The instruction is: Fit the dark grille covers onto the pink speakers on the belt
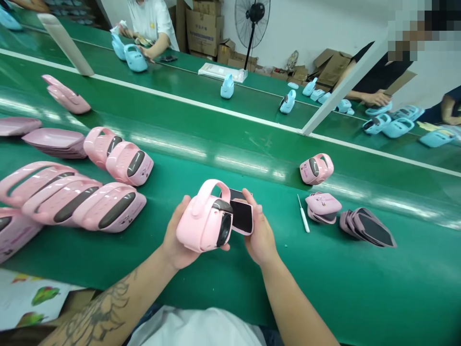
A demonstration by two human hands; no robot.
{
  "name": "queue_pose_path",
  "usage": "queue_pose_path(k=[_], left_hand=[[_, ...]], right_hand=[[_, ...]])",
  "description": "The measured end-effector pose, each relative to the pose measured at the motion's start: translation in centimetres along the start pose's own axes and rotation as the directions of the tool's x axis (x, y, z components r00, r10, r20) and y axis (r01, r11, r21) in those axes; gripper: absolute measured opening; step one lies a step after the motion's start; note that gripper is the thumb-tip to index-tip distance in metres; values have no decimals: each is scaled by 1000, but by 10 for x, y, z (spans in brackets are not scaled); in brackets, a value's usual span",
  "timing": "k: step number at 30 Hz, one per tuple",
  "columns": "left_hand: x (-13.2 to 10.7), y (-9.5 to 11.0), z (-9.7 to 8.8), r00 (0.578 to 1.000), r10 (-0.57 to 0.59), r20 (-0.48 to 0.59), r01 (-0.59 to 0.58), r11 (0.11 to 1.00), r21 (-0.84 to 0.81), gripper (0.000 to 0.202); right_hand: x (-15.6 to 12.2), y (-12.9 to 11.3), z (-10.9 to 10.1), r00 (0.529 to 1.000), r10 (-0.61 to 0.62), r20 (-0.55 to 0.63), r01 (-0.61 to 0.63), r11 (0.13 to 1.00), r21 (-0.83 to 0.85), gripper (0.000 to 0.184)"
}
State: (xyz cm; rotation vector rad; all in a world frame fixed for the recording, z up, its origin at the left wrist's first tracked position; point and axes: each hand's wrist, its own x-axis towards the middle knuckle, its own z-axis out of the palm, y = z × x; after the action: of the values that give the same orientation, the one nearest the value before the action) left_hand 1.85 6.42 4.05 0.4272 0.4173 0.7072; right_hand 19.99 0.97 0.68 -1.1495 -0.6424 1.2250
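Note:
My left hand (180, 240) grips a pink plastic housing with a looped carry handle (196, 221) from below and the left side. The housing's dark open end (224, 229) faces right. My right hand (260, 233) is closed on a pink-rimmed cover with a dark inner face (243, 217), held right beside that end. A second dark piece (236, 194) shows behind the cover, partly hidden by the housing and fingers. Whether the cover touches the housing I cannot tell. To the right lie a white-handled tool with a thin shaft (304, 218) and a stack of pink covers (324, 204).
Several pink housings (108, 206) stand at left, near stacked pink panels (55, 139). Dark-faced covers (370, 228) are piled at right. A single housing (317, 169) sits on the green belt. Beyond a white rail (180, 98), people handle blue housings (135, 58). A slanted post (345, 91) rises there.

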Motion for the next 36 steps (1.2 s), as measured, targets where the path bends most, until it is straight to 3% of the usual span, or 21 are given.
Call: queue_pose_path(k=[6,11,15,18,20,26,30,33,34,36], left_hand=[[-4,-3,17,1000,-22,-17,23,999,47,61],[-17,8,27,996,-94,-12,95,989,111,73],[-17,15,31,980,77,-185,-44,984,174,64],[-6,14,34,910,245,-335,-155,950,273,55],[2,10,37,880,304,-364,-199,934,298,48],[10,-5,39,832,417,-365,-304,894,328,51],[9,-12,34,858,381,-345,-240,890,387,51],[6,-16,27,846,409,-344,-223,855,469,54],[3,-17,24,842,432,-322,-234,832,503,58],[-4,-14,17,882,430,-194,-268,796,543,76]], right_hand=[[-14,-9,7,1000,8,-3,-8,1000,-21,86],[-22,-33,7,999,45,25,-47,995,85,72],[-18,-40,7,994,49,-96,-21,960,281,62],[-19,-37,11,997,1,-75,15,979,203,60],[-21,-33,15,999,4,-42,1,995,103,61],[-29,-24,31,997,63,-45,-64,998,-16,70],[-32,-21,37,998,44,-35,-46,998,-48,70],[-32,-20,39,998,64,-25,-65,997,-47,71],[-32,-21,39,996,82,-24,-82,996,-27,73],[-33,-24,39,993,116,-29,-115,993,37,75]])
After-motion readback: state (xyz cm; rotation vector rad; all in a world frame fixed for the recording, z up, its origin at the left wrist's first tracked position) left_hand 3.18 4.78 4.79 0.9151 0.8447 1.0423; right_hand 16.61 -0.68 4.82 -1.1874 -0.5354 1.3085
